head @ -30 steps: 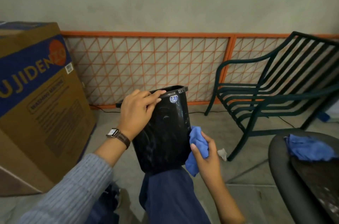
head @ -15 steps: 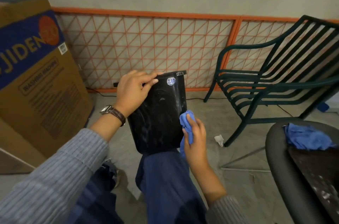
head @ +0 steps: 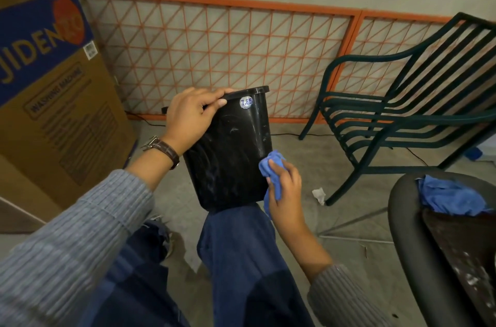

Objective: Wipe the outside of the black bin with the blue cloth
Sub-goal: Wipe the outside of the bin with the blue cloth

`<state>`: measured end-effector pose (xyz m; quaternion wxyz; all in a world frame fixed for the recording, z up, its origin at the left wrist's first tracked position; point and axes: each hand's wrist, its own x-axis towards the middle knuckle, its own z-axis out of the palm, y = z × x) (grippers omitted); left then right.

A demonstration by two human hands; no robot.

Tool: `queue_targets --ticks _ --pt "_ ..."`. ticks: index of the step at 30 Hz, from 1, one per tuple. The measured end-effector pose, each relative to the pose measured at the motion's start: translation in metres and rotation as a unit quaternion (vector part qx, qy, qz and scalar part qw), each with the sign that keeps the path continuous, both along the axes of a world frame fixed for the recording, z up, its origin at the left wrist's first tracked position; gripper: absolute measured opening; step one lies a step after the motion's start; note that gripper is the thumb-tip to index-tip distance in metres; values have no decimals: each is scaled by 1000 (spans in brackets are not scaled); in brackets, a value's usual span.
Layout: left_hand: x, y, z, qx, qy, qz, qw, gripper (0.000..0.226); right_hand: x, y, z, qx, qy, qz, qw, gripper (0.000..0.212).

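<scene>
A glossy black bin rests tilted on my right knee, its open top facing away, a round white sticker near the rim. My left hand grips the bin's rim and upper left side. My right hand holds a bunched blue cloth and presses it against the bin's lower right edge. Streaks show on the bin's near face.
A large cardboard box stands at the left. An orange mesh fence runs along the wall. At the right is a dark green slatted chair; a dark round table holds a second blue cloth. A paper scrap lies on the floor.
My right hand with the cloth has slid up and back along the bin's right edge. The camera tilted down, so everything sits lower. My left hand kept its grip on the rim.
</scene>
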<state>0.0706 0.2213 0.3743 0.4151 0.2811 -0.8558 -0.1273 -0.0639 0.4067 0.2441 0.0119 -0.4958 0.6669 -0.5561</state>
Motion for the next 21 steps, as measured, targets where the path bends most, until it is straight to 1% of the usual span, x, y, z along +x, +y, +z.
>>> queue_targets --ticks 2,4,7,10,11,12,13,15,16,17,19,21 --pt "0 2 0 -8 -4 4 1000 27 -4 0 2 -7 -49 1 999 30" --pt "-1 4 0 -18 -6 5 1000 28 -2 -11 13 -19 -60 -24 998 30" --pt "0 5 0 -27 -3 11 1000 29 9 -23 22 -7 -16 -36 999 36" --pt "1 6 -2 -47 -7 28 998 28 9 -11 6 24 60 -10 998 39" --pt "0 8 -2 -51 -8 29 998 29 5 -5 0 22 68 1 997 38" --pt "-1 10 -2 -53 -7 28 998 29 1 -1 -3 14 56 7 998 37" --pt "-2 12 -1 -56 -6 26 998 29 -3 -1 -3 0 20 5 1000 35" --pt "-5 15 1 -64 -10 24 998 29 -2 -8 8 -22 -88 -8 996 33" --pt "-7 17 2 -70 -13 24 997 28 0 -14 16 -25 -131 -15 991 36" --pt "-8 17 2 -75 -14 25 997 28 3 -20 24 -28 -151 -23 988 39" --pt "-8 18 2 -79 -9 31 996 27 8 -27 30 -36 -114 -29 992 43" --pt "-6 17 1 -82 -3 40 996 27 8 -23 20 -23 -60 -10 998 46"
